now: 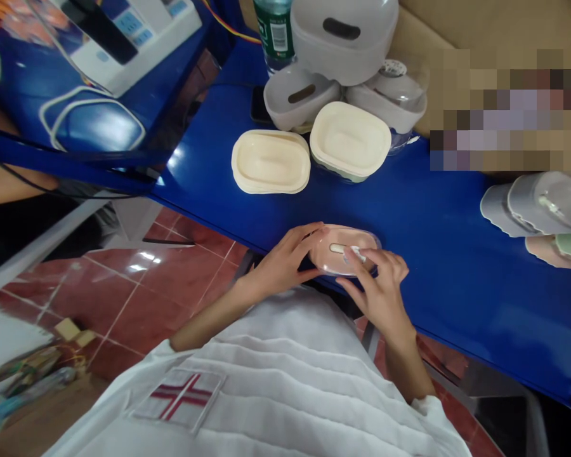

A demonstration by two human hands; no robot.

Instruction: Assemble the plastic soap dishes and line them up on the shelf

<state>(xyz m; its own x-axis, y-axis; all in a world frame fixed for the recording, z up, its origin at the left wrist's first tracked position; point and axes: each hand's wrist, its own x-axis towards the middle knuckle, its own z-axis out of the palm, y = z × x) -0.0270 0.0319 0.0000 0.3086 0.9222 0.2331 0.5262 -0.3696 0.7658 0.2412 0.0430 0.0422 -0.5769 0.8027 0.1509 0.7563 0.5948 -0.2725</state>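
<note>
A pink oval container [323, 254] with a clear cover lies at the near edge of the blue table. My left hand [290, 257] grips its left end between thumb and fingers. My right hand [380, 282] is at its right side, the index finger on a small white sticker [356, 254] and the thumb at the near rim. Whether that hand pinches the sticker is too small to tell. Beyond my hands lie a cream oval lid stack [271, 162] and a cream-lidded container [351, 139].
Grey containers [345, 44] and a green-labelled bottle [275, 35] stand at the back of the blue table [438, 254]. More grey cups [542, 203] lie at the right. A white power strip [147, 44] and cables are on another blue surface, upper left.
</note>
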